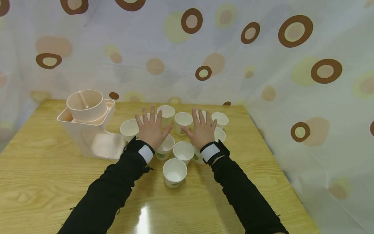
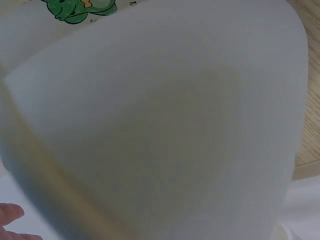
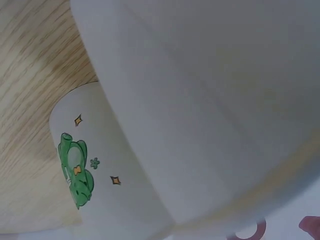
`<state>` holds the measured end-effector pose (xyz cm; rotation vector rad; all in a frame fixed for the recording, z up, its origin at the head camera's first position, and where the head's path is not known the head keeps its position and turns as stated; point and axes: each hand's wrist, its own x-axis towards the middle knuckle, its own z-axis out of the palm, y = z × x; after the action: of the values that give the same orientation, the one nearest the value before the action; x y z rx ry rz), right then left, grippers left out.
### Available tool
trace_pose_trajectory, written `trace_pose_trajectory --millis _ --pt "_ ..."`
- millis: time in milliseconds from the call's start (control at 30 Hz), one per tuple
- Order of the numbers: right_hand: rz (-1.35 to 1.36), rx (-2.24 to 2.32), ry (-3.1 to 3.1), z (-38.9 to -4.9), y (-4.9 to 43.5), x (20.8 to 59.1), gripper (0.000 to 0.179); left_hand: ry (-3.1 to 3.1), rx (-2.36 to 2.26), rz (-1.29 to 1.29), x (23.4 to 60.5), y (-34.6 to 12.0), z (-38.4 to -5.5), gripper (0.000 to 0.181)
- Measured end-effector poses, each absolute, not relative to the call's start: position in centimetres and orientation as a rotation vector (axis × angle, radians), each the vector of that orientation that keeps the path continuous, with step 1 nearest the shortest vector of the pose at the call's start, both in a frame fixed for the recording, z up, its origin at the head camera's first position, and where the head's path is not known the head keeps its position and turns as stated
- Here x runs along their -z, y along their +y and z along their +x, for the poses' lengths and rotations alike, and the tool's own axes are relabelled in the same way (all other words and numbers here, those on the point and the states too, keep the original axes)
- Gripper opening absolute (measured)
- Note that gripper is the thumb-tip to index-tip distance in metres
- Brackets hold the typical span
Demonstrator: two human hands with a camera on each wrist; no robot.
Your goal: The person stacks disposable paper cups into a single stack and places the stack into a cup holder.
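Note:
Both hands are spread above a group of white paper cups on the table. My left hand (image 1: 152, 130) has its fingers straight and apart over the left side of the group. Over the right side, my right hand (image 1: 203, 131) lies palm down, fingers likewise spread. Neither holds anything. The nearest cup (image 1: 174, 172) stands upright, mouth up, in front of the others. Close cup walls fill both wrist views: a plain white cup (image 2: 165, 125) at the left, and a cup with a green cartoon print (image 3: 100, 165) at the right. The hands hide some cups.
Left of the cups stands a pale pink plastic container (image 1: 81, 136) with a round tub (image 1: 87, 110) in its top and a low tray-like part at its front. The wooden table (image 1: 43, 182) meets a patterned cloth (image 1: 146, 42) at the back and right.

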<state>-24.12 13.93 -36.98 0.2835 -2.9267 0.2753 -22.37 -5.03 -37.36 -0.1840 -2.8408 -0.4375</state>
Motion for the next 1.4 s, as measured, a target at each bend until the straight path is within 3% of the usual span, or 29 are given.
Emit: trace_pose_trajectory --millis 333,633,900,1133,1400 --pt "0.304 -0.32 -2.933 -24.2 14.1 36.9 0.078 -2.827 0.473 -0.192 37.0 -5.3 -22.2 0.065" --pt "0.697 -0.28 -3.029 -23.3 14.8 35.2 0.054 -2.614 0.616 -0.322 36.1 -5.7 -22.0 0.035" --pt "1.019 -0.163 -3.107 -21.5 15.5 36.1 0.076 -2.478 0.669 -0.54 35.5 -6.4 -19.7 0.021" --pt "1.168 -0.081 -3.062 -20.8 15.4 37.5 0.078 -2.495 0.502 -0.779 36.9 -5.9 -14.8 0.03" --pt "1.168 -0.051 -3.093 -21.1 14.5 37.0 0.075 -2.828 0.525 -0.858 39.5 -4.8 -11.7 0.074"
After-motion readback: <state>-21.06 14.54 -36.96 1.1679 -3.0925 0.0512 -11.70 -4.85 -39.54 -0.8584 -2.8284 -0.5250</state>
